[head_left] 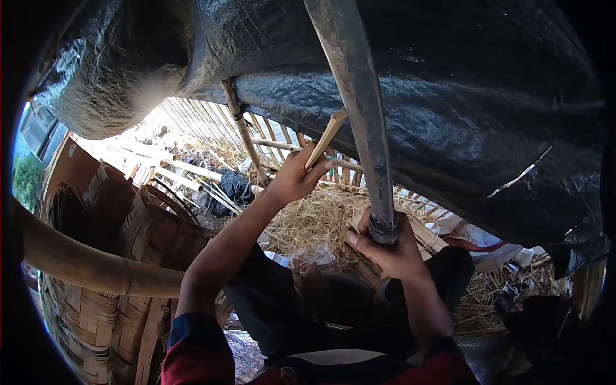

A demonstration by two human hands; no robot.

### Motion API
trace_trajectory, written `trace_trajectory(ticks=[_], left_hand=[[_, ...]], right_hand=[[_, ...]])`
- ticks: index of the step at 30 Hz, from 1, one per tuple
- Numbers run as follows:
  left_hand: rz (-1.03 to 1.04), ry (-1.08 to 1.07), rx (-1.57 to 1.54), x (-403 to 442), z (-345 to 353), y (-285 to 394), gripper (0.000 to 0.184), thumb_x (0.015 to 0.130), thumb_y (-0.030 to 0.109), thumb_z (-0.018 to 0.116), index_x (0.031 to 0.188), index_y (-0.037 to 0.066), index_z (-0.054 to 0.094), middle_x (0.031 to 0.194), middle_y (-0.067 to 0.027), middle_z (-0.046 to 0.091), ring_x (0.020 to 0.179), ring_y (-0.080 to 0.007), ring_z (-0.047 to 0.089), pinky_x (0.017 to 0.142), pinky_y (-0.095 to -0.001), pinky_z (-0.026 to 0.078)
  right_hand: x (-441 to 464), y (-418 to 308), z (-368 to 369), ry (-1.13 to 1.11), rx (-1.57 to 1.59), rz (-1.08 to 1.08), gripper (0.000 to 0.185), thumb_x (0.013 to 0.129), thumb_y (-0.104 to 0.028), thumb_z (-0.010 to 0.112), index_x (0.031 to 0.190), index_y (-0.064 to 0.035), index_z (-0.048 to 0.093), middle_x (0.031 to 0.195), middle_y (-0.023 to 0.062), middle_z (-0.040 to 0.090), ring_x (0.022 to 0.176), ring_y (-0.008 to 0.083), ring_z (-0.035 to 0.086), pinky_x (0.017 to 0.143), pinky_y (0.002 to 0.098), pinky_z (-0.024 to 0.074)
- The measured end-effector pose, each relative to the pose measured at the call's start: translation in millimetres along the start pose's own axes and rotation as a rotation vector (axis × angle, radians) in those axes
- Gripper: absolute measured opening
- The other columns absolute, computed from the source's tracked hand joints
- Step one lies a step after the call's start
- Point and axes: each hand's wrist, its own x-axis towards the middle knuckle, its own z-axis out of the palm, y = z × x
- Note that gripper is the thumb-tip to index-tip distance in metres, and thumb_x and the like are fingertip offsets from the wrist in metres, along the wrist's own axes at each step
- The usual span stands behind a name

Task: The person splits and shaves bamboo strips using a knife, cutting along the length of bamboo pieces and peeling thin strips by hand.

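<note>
My left hand is closed round a short split bamboo piece, which points up and to the right. My right hand grips the lower end of a long curved blade, where dark wrapping shows at its base. The blade rises past the top edge of the view. Bamboo piece and blade are apart. Beneath both hands lies a heap of pale shavings, with my bent knees on either side.
Woven baskets stand at the left, crossed by a thick bamboo pole. A black tarp hangs overhead and to the right. Behind is a slatted bamboo fence. Cut bamboo lengths lie beyond my left arm.
</note>
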Motion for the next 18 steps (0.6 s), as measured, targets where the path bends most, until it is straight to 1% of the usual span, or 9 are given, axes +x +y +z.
trace_trajectory(ticks=[2, 5, 7, 9, 10, 13, 16, 17, 18], left_hand=[[0.049, -0.001, 0.016, 1.4, -2.7, -2.0, 0.019, 0.09, 0.018, 0.059, 0.101, 0.003, 0.056, 0.064, -0.0047, 0.052, 0.055, -0.0107, 0.049, 0.052, -0.0297, 0.041], [-0.14, -0.022, -0.001, 0.3, -10.6, 1.3, 0.017, 0.092, 0.018, 0.057, 0.087, 0.002, 0.056, 0.066, -0.0004, 0.05, 0.058, -0.0078, 0.047, 0.053, -0.0263, 0.04], [-0.144, 0.023, -0.03, 2.7, -11.8, 3.5, 0.021, 0.092, 0.021, 0.057, 0.083, 0.002, 0.055, 0.064, 0.0013, 0.048, 0.056, -0.0062, 0.043, 0.05, -0.0255, 0.037], [-0.238, 0.009, -0.018, 4.4, -13.4, 1.4, 0.024, 0.092, 0.021, 0.056, 0.077, 0.003, 0.053, 0.062, 0.0022, 0.044, 0.056, -0.0062, 0.039, 0.049, -0.0256, 0.034], [-0.162, 0.038, -0.047, 5.7, -11.5, -0.5, 0.027, 0.092, 0.022, 0.056, 0.074, 0.003, 0.051, 0.06, 0.0028, 0.041, 0.055, -0.0062, 0.037, 0.049, -0.0257, 0.032], [-0.171, 0.023, -0.062, 4.6, -13.0, 1.8, 0.026, 0.092, 0.022, 0.057, 0.074, 0.003, 0.051, 0.06, 0.0027, 0.041, 0.057, -0.0061, 0.037, 0.05, -0.0261, 0.033], [-0.182, -0.011, -0.04, 4.6, -14.1, 5.9, 0.026, 0.091, 0.021, 0.058, 0.074, 0.003, 0.051, 0.06, 0.0027, 0.041, 0.057, -0.0063, 0.037, 0.05, -0.0268, 0.033], [-0.181, -0.012, -0.04, 4.1, -14.9, 6.1, 0.026, 0.091, 0.021, 0.058, 0.074, 0.003, 0.051, 0.06, 0.0027, 0.041, 0.057, -0.0063, 0.037, 0.05, -0.0268, 0.033], [-0.197, -0.033, -0.023, 3.2, -15.7, 6.5, 0.024, 0.091, 0.02, 0.058, 0.075, 0.003, 0.052, 0.061, 0.0026, 0.043, 0.057, -0.0065, 0.039, 0.05, -0.0267, 0.034]], right_hand=[[2.1, 8.1, 1.1, 0.052, -0.123, -0.17, 0.023, 0.078, -0.009, 0.07, 0.067, -0.0046, 0.051, 0.057, -0.0038, 0.045, 0.054, 0.0051, 0.04, 0.05, 0.0251, 0.0335], [-0.9, -5.9, 5.1, 0.057, -0.097, -0.116, 0.023, 0.079, -0.01, 0.07, 0.067, -0.0043, 0.05, 0.058, -0.004, 0.042, 0.054, 0.0056, 0.038, 0.049, 0.0257, 0.032], [-4.2, -13.8, 8.6, 0.056, -0.084, -0.101, 0.024, 0.079, -0.011, 0.07, 0.068, -0.0043, 0.05, 0.058, -0.0042, 0.041, 0.054, 0.0057, 0.037, 0.049, 0.0258, 0.0311], [-7.6, -17.6, 10.0, 0.107, -0.077, -0.128, 0.021, 0.079, -0.007, 0.069, 0.069, -0.0047, 0.051, 0.058, -0.0038, 0.043, 0.054, 0.0049, 0.039, 0.049, 0.0242, 0.032], [-9.6, -23.7, 10.0, 0.106, -0.079, -0.13, 0.021, 0.079, -0.007, 0.069, 0.069, -0.0047, 0.051, 0.058, -0.0038, 0.043, 0.054, 0.0049, 0.039, 0.049, 0.0242, 0.032], [-15.3, -33.8, 13.1, 0.152, 0.028, -0.178, 0.02, 0.078, -0.002, 0.068, 0.069, -0.0054, 0.051, 0.057, -0.0038, 0.044, 0.055, 0.0038, 0.041, 0.05, 0.0223, 0.033], [-13.8, -27.8, 19.3, 0.266, 0.063, -0.336, 0.024, 0.079, -0.002, 0.068, 0.066, -0.006, 0.047, 0.056, -0.0044, 0.043, 0.054, 0.0031, 0.04, 0.05, 0.0213, 0.0325], [-10.6, -26.5, 18.3, 0.267, 0.063, -0.337, 0.024, 0.079, -0.002, 0.068, 0.066, -0.006, 0.047, 0.056, -0.0044, 0.043, 0.054, 0.0031, 0.04, 0.05, 0.0213, 0.0325], [-6.1, -25.8, 16.3, 0.174, 0.005, -0.293, 0.024, 0.079, -0.003, 0.068, 0.067, -0.0058, 0.048, 0.056, -0.0044, 0.043, 0.053, 0.0037, 0.039, 0.05, 0.0216, 0.0319]])
